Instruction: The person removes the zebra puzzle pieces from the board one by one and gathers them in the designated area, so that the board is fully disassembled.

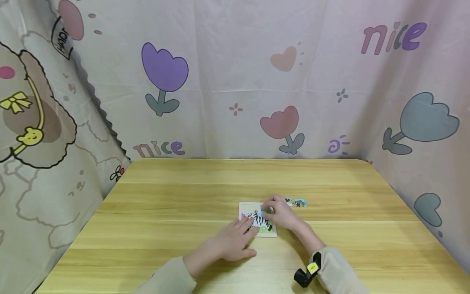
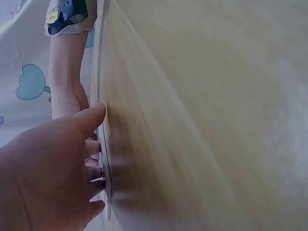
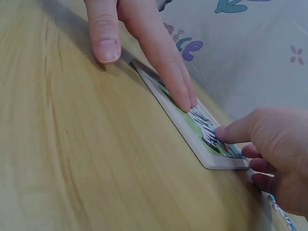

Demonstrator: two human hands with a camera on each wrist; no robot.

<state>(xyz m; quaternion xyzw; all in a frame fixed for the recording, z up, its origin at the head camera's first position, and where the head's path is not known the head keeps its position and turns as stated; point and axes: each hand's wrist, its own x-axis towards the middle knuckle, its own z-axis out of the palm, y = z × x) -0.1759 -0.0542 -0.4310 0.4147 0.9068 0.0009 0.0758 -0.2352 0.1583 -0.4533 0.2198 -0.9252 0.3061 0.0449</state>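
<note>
A flat jigsaw puzzle board (image 1: 272, 234) with a pale frame and a zebra picture (image 1: 261, 221) lies on the table. My left hand (image 1: 235, 240) rests with straight fingers on its lower left, fingertips on the zebra; in the left wrist view, the left hand (image 2: 48, 168) reaches along the board's edge. My right hand (image 1: 282, 213) has its thumb and fingers curled round a small green and blue puzzle piece (image 1: 267, 210) at the board's upper right. In the right wrist view, the right thumb (image 3: 236, 131) touches the picture, and the fingers partly hide the board's end.
Loose puzzle pieces (image 1: 301, 203) lie just right of the board, partly behind the right hand. The wooden table (image 1: 176, 196) ends at a printed curtain (image 1: 220, 81). A black wrist camera (image 1: 304, 277) sits on the right sleeve.
</note>
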